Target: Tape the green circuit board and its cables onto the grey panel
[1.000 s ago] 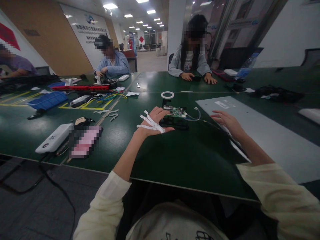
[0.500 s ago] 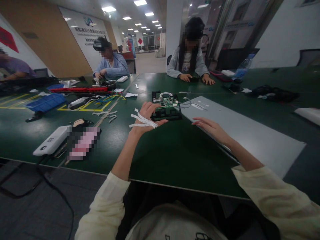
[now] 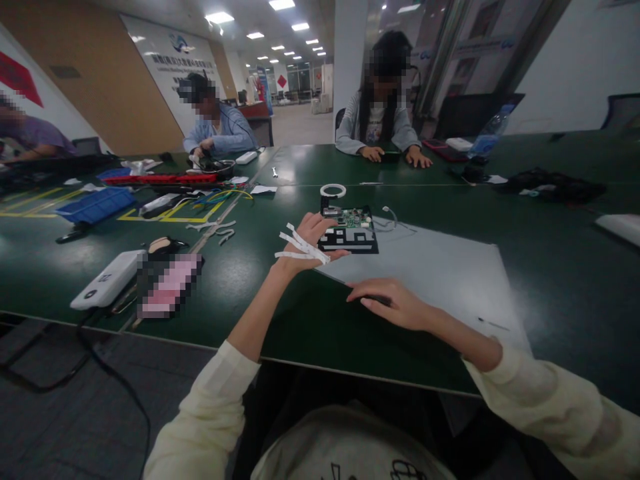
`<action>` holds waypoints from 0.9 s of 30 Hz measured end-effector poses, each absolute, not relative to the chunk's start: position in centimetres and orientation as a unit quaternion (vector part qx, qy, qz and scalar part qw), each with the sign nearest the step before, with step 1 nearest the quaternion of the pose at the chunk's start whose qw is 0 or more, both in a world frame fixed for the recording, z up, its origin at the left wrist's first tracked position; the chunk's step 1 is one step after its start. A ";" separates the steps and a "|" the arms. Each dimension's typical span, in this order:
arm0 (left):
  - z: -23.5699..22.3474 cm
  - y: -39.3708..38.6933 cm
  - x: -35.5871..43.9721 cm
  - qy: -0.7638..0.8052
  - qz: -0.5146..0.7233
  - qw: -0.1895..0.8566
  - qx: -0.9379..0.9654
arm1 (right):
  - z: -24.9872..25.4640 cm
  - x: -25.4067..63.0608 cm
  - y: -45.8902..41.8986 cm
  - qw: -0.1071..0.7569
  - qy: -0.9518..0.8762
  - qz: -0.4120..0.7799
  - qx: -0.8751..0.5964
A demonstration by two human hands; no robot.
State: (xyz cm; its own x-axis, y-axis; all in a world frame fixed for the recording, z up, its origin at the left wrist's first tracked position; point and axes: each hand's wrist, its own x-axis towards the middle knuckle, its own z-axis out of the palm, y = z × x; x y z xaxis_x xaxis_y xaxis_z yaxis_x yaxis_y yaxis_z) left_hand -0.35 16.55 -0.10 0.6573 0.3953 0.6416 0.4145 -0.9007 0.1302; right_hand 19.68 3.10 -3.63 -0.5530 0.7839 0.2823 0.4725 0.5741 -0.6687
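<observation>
A green circuit board (image 3: 353, 219) sits in a black frame (image 3: 349, 250), with a looped white cable (image 3: 333, 192) behind it and a grey cable at its right. My left hand (image 3: 307, 243) has its fingers on the frame's left side and its thumb along the near corner. Several white strips (image 3: 303, 248) lie across this hand. A flat grey panel (image 3: 435, 267) extends under and to the right of the frame. At the panel's near edge is my right hand (image 3: 400, 303), index finger and thumb close together; its exact hold is partly hidden.
To the left lie a white power bank (image 3: 107, 280), a blurred pink item (image 3: 170, 287) and a blue bin (image 3: 95, 205). Loose white strips (image 3: 215, 229) lie nearby. A thin dark tool (image 3: 494, 324) rests on the panel. Two people sit across the table, another at far left.
The grey panel and my right hand have shifted left and nearer. My left hand and the framed board have moved slightly right and nearer, and the board's top now faces me more.
</observation>
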 end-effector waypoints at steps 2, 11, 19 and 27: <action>-0.3 16.3 0.1 -0.218 -0.340 0.004 -0.915 | -3.7 19.2 2.7 0.279 -0.860 0.258 -0.342; -1.8 15.1 1.9 -0.219 -0.290 -0.050 -0.930 | -3.1 17.2 1.6 0.261 -0.903 0.246 -0.236; -3.8 15.1 2.8 -0.203 -0.235 -0.052 -0.949 | -3.6 17.5 1.6 0.274 -0.907 0.228 -0.222; -3.9 14.6 2.5 -0.231 -0.168 -0.049 -0.957 | -3.7 18.3 1.9 0.260 -0.908 0.225 -0.239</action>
